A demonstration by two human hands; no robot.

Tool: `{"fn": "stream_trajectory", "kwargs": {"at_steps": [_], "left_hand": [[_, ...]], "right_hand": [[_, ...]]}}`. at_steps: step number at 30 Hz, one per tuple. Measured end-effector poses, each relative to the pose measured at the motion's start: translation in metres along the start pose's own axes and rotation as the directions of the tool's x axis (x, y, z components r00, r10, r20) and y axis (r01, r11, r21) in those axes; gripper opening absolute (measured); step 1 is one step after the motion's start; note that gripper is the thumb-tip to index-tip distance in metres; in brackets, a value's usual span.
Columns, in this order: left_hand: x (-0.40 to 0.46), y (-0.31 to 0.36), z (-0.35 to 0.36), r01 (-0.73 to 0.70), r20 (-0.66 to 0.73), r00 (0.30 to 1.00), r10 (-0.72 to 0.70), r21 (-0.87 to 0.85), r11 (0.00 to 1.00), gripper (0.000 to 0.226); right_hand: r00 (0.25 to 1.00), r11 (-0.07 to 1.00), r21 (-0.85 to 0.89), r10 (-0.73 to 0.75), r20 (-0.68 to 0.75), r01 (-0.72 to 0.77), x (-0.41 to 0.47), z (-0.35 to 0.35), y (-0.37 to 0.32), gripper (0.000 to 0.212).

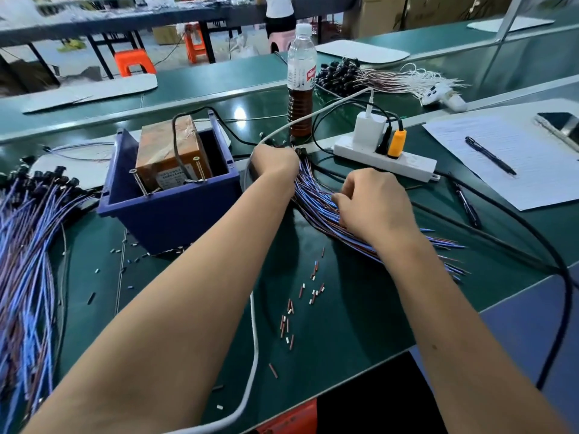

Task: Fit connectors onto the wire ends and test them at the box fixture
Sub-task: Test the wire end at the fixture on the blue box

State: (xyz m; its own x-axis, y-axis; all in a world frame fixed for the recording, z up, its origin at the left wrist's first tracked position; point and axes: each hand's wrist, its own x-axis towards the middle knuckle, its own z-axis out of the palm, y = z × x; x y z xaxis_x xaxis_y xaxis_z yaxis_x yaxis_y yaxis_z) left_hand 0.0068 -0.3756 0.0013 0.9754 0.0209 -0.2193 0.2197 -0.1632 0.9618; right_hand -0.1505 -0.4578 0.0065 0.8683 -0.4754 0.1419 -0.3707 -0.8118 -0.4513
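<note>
While the left hand (275, 161) fingers apparently grip the wire bundle (316, 198) head, the right hand (372, 202) fingers, curled into it, should isolate one wire

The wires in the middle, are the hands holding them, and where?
Yes. The left hand grips the wires at the far connector end; the right hand pinches some near the middle.
</note>
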Motion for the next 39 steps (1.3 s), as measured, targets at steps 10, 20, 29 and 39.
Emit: {"fn": "stream_trajectory", "kwargs": {"at_steps": [10,20,29,39], "left_hand": [[-0.027,-0.011,-0.004,-0.213,0.08,0.977,0.199,0.472,0.855,0.051],[-0.065,-0.003,-0.055,-0.084,0.519,0.845,-0.128,0.366,0.927,0.024],[-0.109,-0.031,-0.205,-0.14,0.541,0.833,-0.116,0.409,0.902,0.035],[-0.038,-0.05,-0.322,0.07,-0.412,0.825,0.387,0.753,0.654,0.018]], "right_hand": [[0.992,0.989,0.148,0.02,-0.128,-0.001,0.001,0.033,0.006,0.016],[0.877,0.873,0.383,-0.097,-0.47,0.302,-0.008,0.02,-0.043,0.015],[0.655,0.58,0.353,-0.473,-0.589,0.735,-0.055,0.057,-0.131,0.007],[0.641,0.642,0.43,-0.748,0.171,0.634,-0.081,0.112,-0.244,0.026]]}}
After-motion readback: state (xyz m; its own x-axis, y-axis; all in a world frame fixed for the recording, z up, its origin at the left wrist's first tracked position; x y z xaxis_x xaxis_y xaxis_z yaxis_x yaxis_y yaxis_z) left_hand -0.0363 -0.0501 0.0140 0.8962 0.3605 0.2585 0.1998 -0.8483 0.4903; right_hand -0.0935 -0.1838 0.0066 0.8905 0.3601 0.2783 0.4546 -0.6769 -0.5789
